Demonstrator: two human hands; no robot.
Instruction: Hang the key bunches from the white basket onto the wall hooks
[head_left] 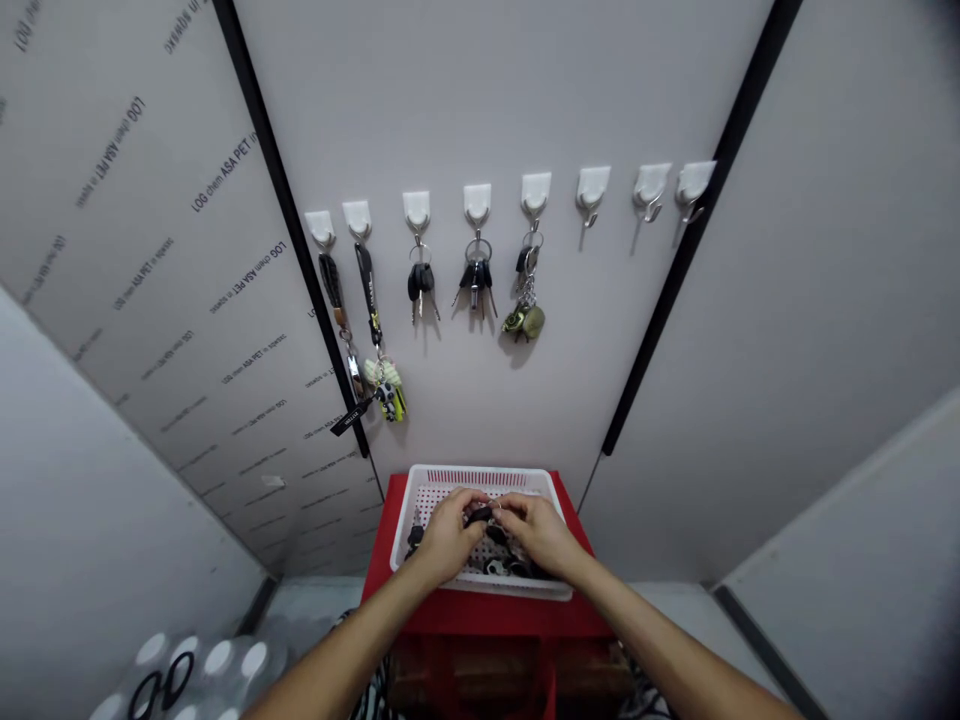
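Over the basket [517,590], dark key [479,515] in grip of left hand [448,538] and right hand [543,535] (open space above rim [487,470]).

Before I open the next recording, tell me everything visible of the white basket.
The white basket looks plastic: shallow, rectangular, round-cornered, with a slotted far wall and perforated floor. It stands upright on a red surface, small dark and pale items inside. The left hand and right hand are over it; contact is unclear.
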